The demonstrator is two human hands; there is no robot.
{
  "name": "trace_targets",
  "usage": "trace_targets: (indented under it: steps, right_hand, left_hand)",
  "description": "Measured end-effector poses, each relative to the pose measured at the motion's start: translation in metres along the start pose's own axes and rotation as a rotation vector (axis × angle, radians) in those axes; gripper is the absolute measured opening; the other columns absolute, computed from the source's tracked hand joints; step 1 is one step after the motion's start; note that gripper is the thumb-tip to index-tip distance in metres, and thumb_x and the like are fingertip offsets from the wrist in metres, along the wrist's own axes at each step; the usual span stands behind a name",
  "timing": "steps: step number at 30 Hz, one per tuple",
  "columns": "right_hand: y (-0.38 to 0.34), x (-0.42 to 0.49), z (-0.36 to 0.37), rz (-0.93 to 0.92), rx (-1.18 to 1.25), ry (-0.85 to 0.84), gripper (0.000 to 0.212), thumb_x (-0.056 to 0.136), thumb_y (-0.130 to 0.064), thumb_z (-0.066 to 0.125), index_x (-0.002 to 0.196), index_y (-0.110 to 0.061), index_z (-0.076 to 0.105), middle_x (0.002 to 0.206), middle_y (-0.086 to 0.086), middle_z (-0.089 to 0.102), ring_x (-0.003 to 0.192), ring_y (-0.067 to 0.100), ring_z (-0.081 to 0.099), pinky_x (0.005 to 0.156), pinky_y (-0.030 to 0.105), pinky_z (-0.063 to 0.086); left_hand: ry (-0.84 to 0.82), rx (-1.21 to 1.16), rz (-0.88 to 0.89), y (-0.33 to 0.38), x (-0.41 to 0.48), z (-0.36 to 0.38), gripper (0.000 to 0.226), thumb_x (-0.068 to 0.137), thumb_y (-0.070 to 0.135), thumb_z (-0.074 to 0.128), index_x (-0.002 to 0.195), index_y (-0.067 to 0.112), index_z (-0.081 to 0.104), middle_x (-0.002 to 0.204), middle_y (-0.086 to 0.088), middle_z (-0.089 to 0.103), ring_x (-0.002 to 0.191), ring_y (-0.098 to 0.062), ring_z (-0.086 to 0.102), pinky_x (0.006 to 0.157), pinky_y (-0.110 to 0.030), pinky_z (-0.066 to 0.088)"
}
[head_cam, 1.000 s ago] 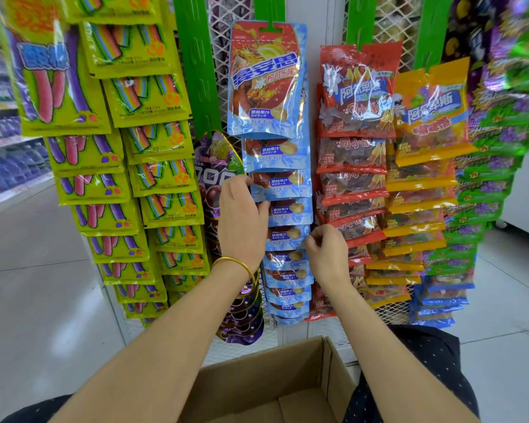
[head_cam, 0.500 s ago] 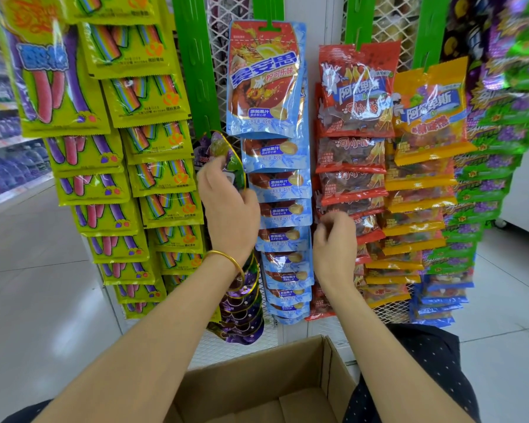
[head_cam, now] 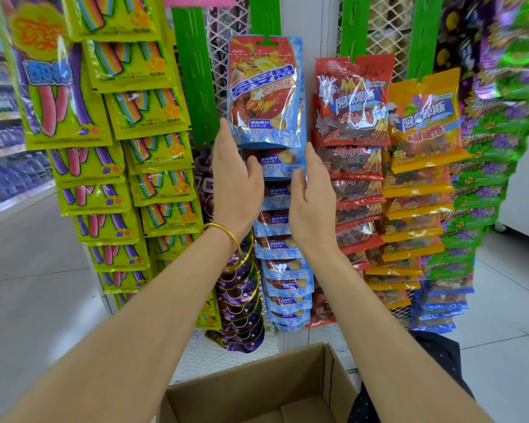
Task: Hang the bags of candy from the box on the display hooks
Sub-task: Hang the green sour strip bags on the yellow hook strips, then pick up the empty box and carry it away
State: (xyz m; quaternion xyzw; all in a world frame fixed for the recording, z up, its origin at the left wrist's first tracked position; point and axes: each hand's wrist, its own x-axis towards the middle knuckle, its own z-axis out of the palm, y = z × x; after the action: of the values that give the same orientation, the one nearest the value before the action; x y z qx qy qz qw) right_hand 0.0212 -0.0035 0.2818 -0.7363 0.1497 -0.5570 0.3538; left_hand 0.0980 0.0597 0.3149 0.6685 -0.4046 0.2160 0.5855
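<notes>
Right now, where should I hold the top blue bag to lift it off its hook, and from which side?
I would take the top blue bag by its lower corners from the front, left hand and right hand one per side. It hangs flat from a tab of the green strip, so the top is caught while the side edges stand free.
</notes>
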Motion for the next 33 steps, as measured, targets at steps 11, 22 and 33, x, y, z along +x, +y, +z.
trace_targets:
  steps: [11, 22, 33]
  right_hand:
    - [-0.001, 0.0, -0.006, 0.007, 0.009, -0.018, 0.046, 0.101, -0.018, 0.035, 0.146, -0.012, 0.025, 0.15, -0.001, 0.032, 0.136, 0.007, 0.027, 0.106, 0.011, 0.019]
    - [0.01, -0.023, -0.021, 0.084, 0.005, -0.029, 0.045, 0.101, -0.017, 0.035, 0.145, -0.014, 0.028, 0.147, -0.003, 0.035, 0.135, 0.008, 0.032, 0.111, 0.023, 0.026]
    - [0.085, -0.158, -0.017, 0.179, -0.149, -0.085, 0.028, 0.095, -0.009, 0.045, 0.122, -0.01, 0.053, 0.111, -0.005, 0.055, 0.105, 0.01, 0.052, 0.088, 0.024, 0.045]
  left_hand:
    - [-0.055, -0.005, 0.052, -0.007, -0.008, -0.002, 0.067, 0.087, -0.009, 0.034, 0.147, 0.007, 0.011, 0.155, -0.004, 0.017, 0.142, -0.012, 0.013, 0.112, -0.015, 0.009]
    - [-0.049, -0.002, 0.032, -0.017, -0.032, -0.008, 0.064, 0.087, -0.003, 0.034, 0.147, 0.009, 0.014, 0.152, -0.008, 0.022, 0.141, -0.019, 0.021, 0.115, -0.041, 0.023]
    - [-0.042, 0.108, -0.086, -0.09, -0.166, -0.027, 0.049, 0.087, -0.003, 0.045, 0.134, 0.01, 0.038, 0.129, -0.002, 0.041, 0.121, -0.019, 0.044, 0.098, -0.045, 0.043]
